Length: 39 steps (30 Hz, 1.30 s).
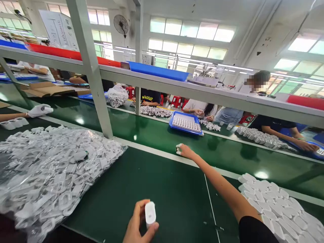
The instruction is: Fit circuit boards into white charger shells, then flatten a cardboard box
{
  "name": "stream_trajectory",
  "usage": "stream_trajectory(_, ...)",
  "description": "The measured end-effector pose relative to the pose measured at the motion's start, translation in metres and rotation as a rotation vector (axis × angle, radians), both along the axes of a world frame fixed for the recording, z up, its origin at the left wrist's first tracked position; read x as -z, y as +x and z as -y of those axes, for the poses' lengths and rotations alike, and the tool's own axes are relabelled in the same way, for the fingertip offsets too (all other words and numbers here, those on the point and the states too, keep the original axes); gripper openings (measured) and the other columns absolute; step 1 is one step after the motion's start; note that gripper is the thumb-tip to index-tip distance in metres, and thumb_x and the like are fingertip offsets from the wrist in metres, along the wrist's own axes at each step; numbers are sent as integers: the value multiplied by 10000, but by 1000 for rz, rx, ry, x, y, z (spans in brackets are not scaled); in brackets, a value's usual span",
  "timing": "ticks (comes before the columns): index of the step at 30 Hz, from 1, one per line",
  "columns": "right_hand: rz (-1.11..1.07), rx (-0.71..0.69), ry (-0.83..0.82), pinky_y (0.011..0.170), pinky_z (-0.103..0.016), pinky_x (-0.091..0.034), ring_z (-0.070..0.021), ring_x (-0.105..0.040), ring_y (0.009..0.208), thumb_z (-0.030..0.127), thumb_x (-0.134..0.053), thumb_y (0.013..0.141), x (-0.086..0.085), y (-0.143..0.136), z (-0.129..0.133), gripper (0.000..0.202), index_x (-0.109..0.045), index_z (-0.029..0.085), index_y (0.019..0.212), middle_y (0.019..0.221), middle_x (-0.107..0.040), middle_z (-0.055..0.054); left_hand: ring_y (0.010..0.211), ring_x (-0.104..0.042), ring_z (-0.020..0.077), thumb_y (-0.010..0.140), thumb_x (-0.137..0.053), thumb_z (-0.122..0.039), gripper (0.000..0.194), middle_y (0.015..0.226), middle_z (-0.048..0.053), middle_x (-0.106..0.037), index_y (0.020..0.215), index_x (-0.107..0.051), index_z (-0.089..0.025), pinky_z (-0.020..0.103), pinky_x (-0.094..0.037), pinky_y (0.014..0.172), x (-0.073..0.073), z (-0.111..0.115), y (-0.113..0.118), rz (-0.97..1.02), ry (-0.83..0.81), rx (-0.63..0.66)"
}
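Note:
My left hand (138, 222) is closed on a white oval plastic housing (150, 213), held between thumb and fingers above the dark green table (141, 179) at the bottom centre. My right arm reaches forward over the table's far edge strip, where my right hand (185, 151) has its fingers around a small white piece (178, 149) by the green belt. A large heap of white plastic parts (63, 168) lies on clear plastic film at the left. At the right, many white oval housings (275, 209) stand packed together beside my right arm.
A metal post (92, 67) rises from the strip left of centre, carrying a shelf with blue (157, 71) and red trays. Across the green belt (152, 135), people sit at piles of parts and a blue tray (186, 122). Another person's gloved hand (40, 110) is at the left.

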State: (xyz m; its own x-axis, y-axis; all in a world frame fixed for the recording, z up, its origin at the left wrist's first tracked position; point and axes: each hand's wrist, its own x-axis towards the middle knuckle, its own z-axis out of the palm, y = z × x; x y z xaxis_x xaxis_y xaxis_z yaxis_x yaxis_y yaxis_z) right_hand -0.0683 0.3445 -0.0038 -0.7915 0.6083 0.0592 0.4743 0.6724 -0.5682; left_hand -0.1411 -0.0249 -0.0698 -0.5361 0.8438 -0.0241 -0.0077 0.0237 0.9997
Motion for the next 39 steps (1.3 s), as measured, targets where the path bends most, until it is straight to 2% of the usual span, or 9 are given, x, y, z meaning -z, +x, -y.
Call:
stream_trajectory(3,-254,121,-204,955,-472,-511,-229,-665,987,432,-552,942,-2,15,30,305,-649,156,1028,1020,-695,-86,1229,-591,253,776,-721,-420,511,1305,103,-631,1212,-559,-207,314,-510,1004,-33,3,9,-45,101,-51)
stream_trajectory(7,-545,186,-494,960,-447,-528,-242,-664,1076,570,-475,908,-14,65,112,470,-607,214,1186,1174,-679,-87,1233,-603,245,777,-776,-319,541,1346,94,-617,1271,-577,-225,315,-546,988,-63,7,18,-139,193,36)
stream_trajectory(11,-909,166,-973,932,-484,-536,-265,-689,988,548,-756,741,-44,122,215,418,-697,289,1064,1046,-720,-37,1171,-630,222,788,-786,-289,522,1297,81,-634,1261,-570,-246,280,-567,904,-74,3,34,-278,267,148)
stream_trajectory(15,-1128,213,-1105,874,-481,-556,-286,-695,946,509,-766,743,-53,148,285,358,-716,326,1046,1017,-727,-39,850,-610,142,652,-862,-506,555,942,-4,-597,999,-535,-222,215,-518,719,-70,-13,64,-206,299,172)
stream_trajectory(18,-1269,335,-1028,897,-458,-552,-286,-678,986,488,-776,719,-41,150,303,374,-718,326,1051,1057,-720,-40,763,-560,124,746,-710,-662,542,881,-10,-541,991,-533,-212,205,-482,666,-63,-24,98,-115,252,300)
stream_trajectory(22,-1378,556,-838,963,-397,-505,-243,-644,1030,406,-760,744,-29,155,292,348,-720,299,1072,1103,-710,-31,1209,-564,225,997,-402,-518,491,1290,117,-575,1358,-486,-195,322,-492,999,-51,-19,138,-105,192,467)
stream_trajectory(27,-1377,543,-650,1004,-367,-457,-213,-625,1000,392,-724,770,-33,177,278,328,-720,266,1073,1076,-698,-32,1197,-629,178,958,-573,-283,495,1371,25,-598,1425,-424,-353,250,-555,968,-40,-20,140,-158,269,652)
stream_trajectory(33,-1212,299,-325,1020,-414,-466,-243,-549,1155,372,-704,813,-41,212,290,330,-687,328,1140,1182,-618,-53,1141,-656,154,851,-704,-200,515,1280,19,-642,1322,-537,-324,192,-571,920,-66,-49,122,-259,288,540)
stream_trajectory(39,-1101,223,-63,1103,-423,-387,-203,-531,992,349,-612,884,-43,220,300,347,-603,305,1228,988,-591,-30,1233,-596,138,815,-708,-89,520,1300,36,-617,1277,-557,-273,153,-541,959,-89,-57,128,-226,446,553)
